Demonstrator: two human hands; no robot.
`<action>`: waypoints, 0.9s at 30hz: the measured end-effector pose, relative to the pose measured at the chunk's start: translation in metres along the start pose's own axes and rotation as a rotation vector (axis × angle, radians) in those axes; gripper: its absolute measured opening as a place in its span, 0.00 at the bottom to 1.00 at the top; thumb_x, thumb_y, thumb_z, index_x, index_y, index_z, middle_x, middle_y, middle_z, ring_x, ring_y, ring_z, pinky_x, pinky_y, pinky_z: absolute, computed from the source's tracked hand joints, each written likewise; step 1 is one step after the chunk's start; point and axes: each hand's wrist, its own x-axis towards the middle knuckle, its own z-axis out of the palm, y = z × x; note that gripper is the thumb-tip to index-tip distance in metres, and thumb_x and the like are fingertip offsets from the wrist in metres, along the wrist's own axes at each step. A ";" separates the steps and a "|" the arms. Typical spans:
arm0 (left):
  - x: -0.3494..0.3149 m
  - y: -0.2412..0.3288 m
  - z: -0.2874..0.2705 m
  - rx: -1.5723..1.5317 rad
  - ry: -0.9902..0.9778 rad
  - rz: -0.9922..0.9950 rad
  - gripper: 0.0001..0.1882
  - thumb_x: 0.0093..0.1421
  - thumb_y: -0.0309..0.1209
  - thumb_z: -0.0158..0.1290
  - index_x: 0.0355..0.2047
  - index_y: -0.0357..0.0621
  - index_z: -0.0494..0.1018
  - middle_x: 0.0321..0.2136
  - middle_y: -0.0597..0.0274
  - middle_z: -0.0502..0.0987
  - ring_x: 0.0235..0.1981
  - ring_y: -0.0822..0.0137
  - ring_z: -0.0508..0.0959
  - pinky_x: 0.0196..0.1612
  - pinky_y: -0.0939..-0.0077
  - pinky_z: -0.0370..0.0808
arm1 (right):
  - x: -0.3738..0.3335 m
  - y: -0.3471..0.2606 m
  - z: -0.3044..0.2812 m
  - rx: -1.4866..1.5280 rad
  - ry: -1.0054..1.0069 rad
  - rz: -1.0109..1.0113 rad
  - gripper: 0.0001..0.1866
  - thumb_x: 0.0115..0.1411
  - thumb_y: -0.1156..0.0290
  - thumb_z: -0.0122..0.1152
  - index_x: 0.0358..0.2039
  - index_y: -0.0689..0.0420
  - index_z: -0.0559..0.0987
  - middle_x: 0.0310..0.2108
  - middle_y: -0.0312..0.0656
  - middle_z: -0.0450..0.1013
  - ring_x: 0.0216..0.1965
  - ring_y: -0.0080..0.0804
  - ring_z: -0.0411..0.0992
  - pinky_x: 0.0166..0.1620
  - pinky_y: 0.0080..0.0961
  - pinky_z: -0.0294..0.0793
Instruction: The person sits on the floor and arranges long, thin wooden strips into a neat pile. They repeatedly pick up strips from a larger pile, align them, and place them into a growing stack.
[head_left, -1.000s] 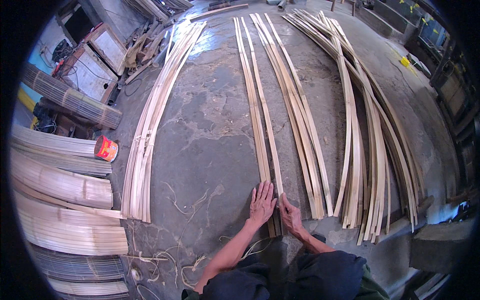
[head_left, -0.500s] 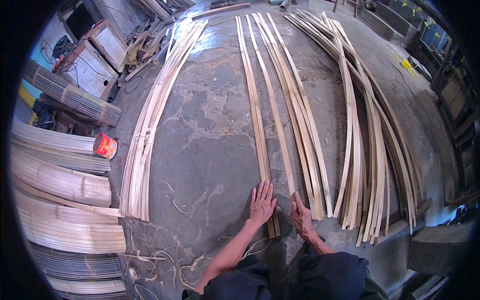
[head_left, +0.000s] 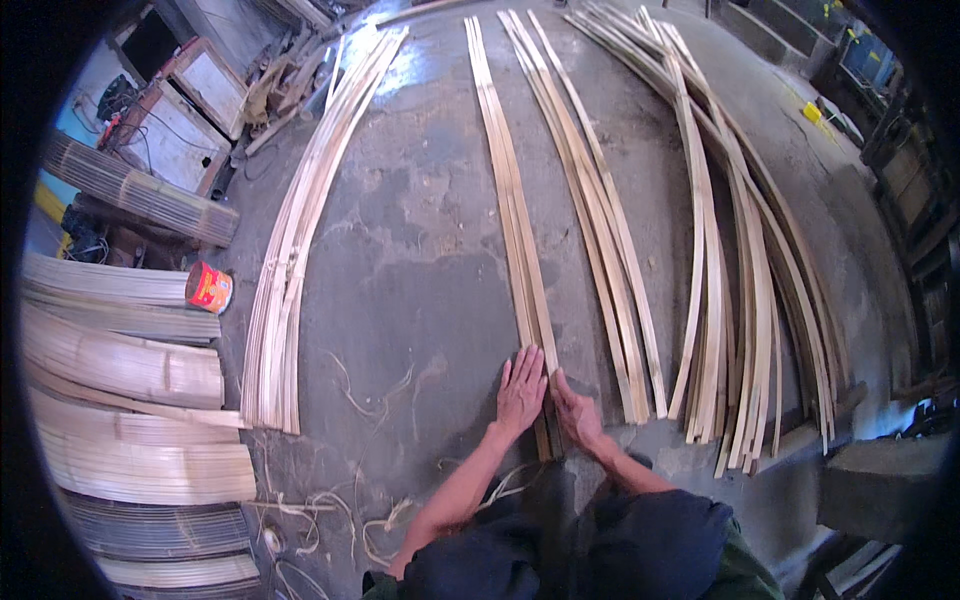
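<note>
A narrow group of long, pale bamboo strips (head_left: pixel 508 215) lies lengthwise on the floor in front of me. My left hand (head_left: pixel 522 392) rests flat across the near part of these strips, its fingers stretched forward. Close at its right, my right hand (head_left: pixel 577 412) has its fingers closed around the near part of the rightmost bamboo strip (head_left: pixel 534 285), which lies along the others. The fingertips are partly hidden. Short ends of the strips stick out below my hands, between my knees. Another set of strips (head_left: pixel 597 225) lies apart to the right.
A tied bundle of strips (head_left: pixel 283 290) lies at left, and a large crossed pile (head_left: pixel 745 270) at right. Slatted bamboo mats (head_left: pixel 140 450) line the left side, with a red tin (head_left: pixel 210 288) on one. Loose ties (head_left: pixel 385 525) are scattered near my left knee.
My right hand has moved left with a single strip, which now lies against the group under my left hand. The left hand stays nearly in place. The view has shifted slightly.
</note>
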 end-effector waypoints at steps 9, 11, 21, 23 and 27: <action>-0.002 -0.004 0.006 -0.011 0.015 0.003 0.29 0.67 0.37 0.41 0.67 0.46 0.53 0.69 0.58 0.51 0.70 0.58 0.49 0.70 0.54 0.46 | 0.000 0.005 -0.011 -0.151 -0.070 -0.039 0.28 0.67 0.58 0.49 0.66 0.44 0.59 0.26 0.62 0.74 0.30 0.63 0.74 0.34 0.55 0.71; -0.003 -0.005 0.005 -0.015 0.014 0.006 0.28 0.67 0.38 0.42 0.67 0.49 0.55 0.69 0.58 0.51 0.70 0.57 0.50 0.69 0.53 0.46 | -0.001 0.000 -0.013 -0.159 -0.063 -0.037 0.28 0.67 0.58 0.49 0.66 0.44 0.59 0.25 0.62 0.74 0.29 0.63 0.74 0.34 0.54 0.72; -0.006 0.009 -0.001 0.096 -0.006 0.031 0.32 0.65 0.41 0.44 0.68 0.50 0.52 0.68 0.52 0.50 0.70 0.50 0.47 0.69 0.47 0.43 | 0.006 0.007 -0.081 -0.353 0.401 -0.096 0.23 0.63 0.60 0.54 0.56 0.58 0.71 0.33 0.51 0.72 0.37 0.50 0.71 0.42 0.41 0.72; -0.003 0.017 0.005 0.160 -0.025 0.063 0.33 0.64 0.41 0.44 0.67 0.46 0.53 0.69 0.53 0.49 0.70 0.51 0.48 0.69 0.48 0.43 | 0.007 0.037 -0.098 -0.451 0.458 -0.059 0.24 0.62 0.61 0.56 0.56 0.57 0.70 0.35 0.52 0.71 0.38 0.51 0.71 0.42 0.41 0.72; -0.002 0.012 0.011 0.096 -0.051 0.074 0.34 0.64 0.40 0.44 0.67 0.42 0.51 0.70 0.57 0.48 0.71 0.56 0.46 0.70 0.48 0.39 | 0.008 0.049 -0.106 -0.193 0.373 0.068 0.23 0.60 0.62 0.60 0.54 0.56 0.72 0.34 0.53 0.70 0.37 0.51 0.71 0.41 0.42 0.71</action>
